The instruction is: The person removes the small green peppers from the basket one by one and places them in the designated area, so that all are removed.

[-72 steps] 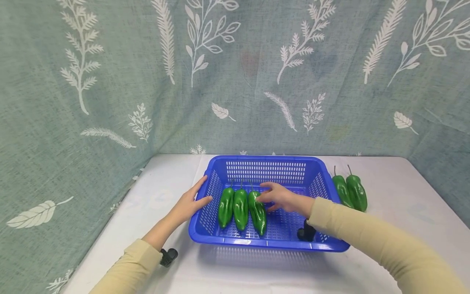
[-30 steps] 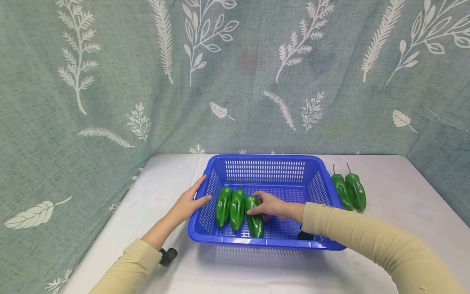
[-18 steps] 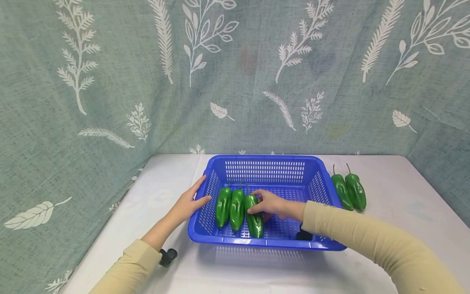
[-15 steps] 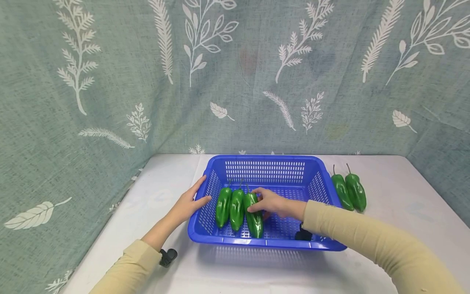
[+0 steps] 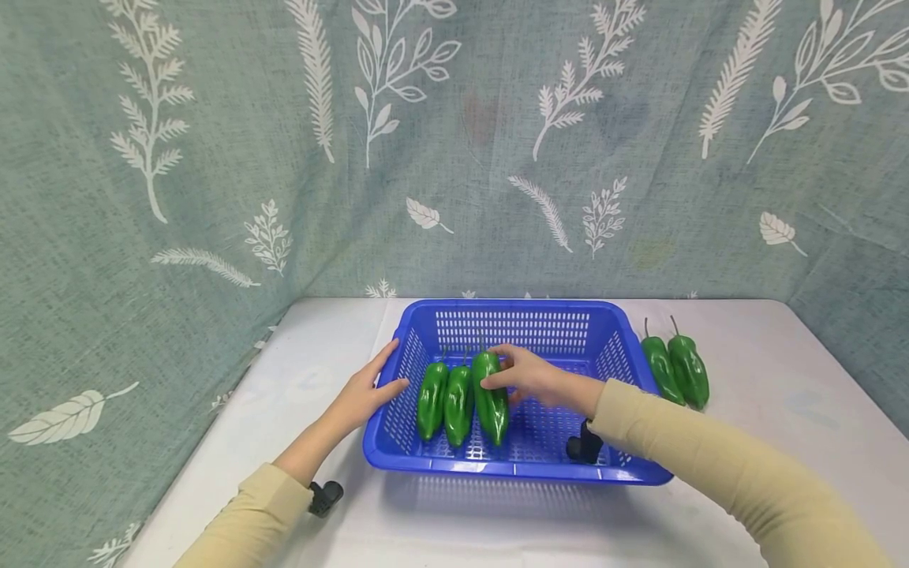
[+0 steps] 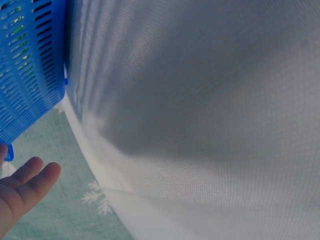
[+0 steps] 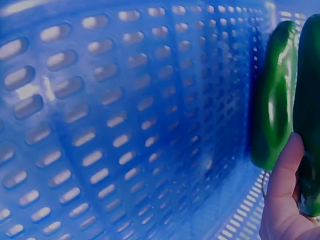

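Note:
Inside the blue basket (image 5: 483, 468), my right hand (image 5: 529, 375) pinches a green pepper (image 5: 491, 402) between thumb and fingers. Two more peppers lie side by side to its left, one in the middle (image 5: 458, 406) and one nearest the left wall (image 5: 432, 402). The right wrist view shows my right hand (image 7: 287, 200) at the held pepper (image 7: 310, 100), with another pepper (image 7: 275, 100) beyond. My left hand (image 5: 362, 398) rests on the basket's left rim with its fingers spread. In the left wrist view, fingers of that hand (image 6: 25, 190) show beside the basket wall (image 6: 30, 75).
Two green peppers, a left one (image 5: 662, 369) and a right one (image 5: 689, 371), lie together on the white table (image 5: 767, 442) right of the basket. A patterned green cloth (image 5: 454, 158) hangs behind and at the sides.
The right hand has moved away from the basket's near side with the pepper in its grip, and the pepper appears raised. The left hand has not visibly moved.

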Available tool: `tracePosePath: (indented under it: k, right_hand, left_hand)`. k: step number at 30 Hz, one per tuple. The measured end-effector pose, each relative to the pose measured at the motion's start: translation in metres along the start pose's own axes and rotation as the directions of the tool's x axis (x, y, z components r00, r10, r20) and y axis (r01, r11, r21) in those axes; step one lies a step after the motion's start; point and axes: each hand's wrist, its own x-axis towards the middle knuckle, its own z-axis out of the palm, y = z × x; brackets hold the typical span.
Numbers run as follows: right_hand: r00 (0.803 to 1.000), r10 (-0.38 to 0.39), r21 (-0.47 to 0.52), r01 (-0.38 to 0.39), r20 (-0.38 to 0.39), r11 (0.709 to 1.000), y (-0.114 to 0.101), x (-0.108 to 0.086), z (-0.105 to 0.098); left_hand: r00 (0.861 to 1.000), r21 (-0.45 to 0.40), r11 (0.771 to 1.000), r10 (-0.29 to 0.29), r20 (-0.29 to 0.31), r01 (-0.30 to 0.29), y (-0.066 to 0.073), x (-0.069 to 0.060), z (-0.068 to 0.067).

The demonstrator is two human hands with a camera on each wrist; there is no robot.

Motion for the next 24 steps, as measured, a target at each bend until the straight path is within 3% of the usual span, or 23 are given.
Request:
tracePosePath:
  k: [9,15,24]
  right_hand:
    - [1.000,-0.017,0.044,0.017,-0.019,0.999,-0.010,-0.004,-0.014]
    - [0.997,-0.074,0.043,0.074,0.002,0.996,-0.018,-0.011,-0.026]
    - [0.998,-0.047,0.020,0.048,-0.047,0.999,-0.023,-0.013,-0.049]
  left_hand:
    - [1.000,-0.001,1.000,0.005,-0.005,-0.005,0.000,0.000,0.000]
    - [1.000,0.000,1.000,0.002,0.000,-0.002,0.000,-0.001,0.000]
    - [1.000,0.006,1.000,0.012,-0.003,-0.012,-0.001,0.000,0.000]
